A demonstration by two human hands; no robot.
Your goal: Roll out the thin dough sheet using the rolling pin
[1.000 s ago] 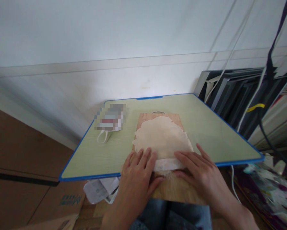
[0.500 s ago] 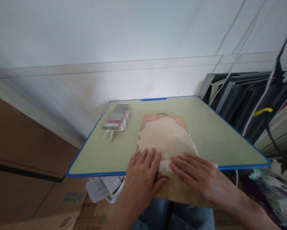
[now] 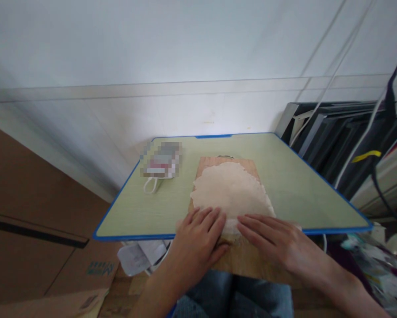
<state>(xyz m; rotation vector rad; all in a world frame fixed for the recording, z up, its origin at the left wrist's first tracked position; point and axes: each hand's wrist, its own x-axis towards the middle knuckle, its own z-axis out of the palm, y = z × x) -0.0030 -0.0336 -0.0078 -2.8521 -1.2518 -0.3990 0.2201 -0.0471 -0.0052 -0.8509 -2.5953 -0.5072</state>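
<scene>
A thin, wide sheet of pale dough (image 3: 231, 187) with a ragged edge lies on a wooden board (image 3: 245, 263). Across its near side runs a light-coloured roll (image 3: 231, 226), which looks like a rolling pin with dough around it; my hands cover most of it. My left hand (image 3: 201, 243) rests flat on the roll's left part, fingers stretched forward and thumb out to the side. On the right part lies my right hand (image 3: 271, 240), palm down with its fingers straight and angled inward. Neither hand has its fingers wrapped round anything.
The board stands on a pale green table (image 3: 301, 190) with a blue rim and overhangs its near edge. A blurred-out packet (image 3: 162, 161) with a white loop lies at the left. Dark flat panels (image 3: 337, 141) lean at the right, near hanging cables. Cardboard boxes (image 3: 36, 198) stand at the left.
Both hands remain on the roll, with only slight shifts in their position; the left fingers sit a little closer together. The view has moved slightly. The dough sheet looks much the same.
</scene>
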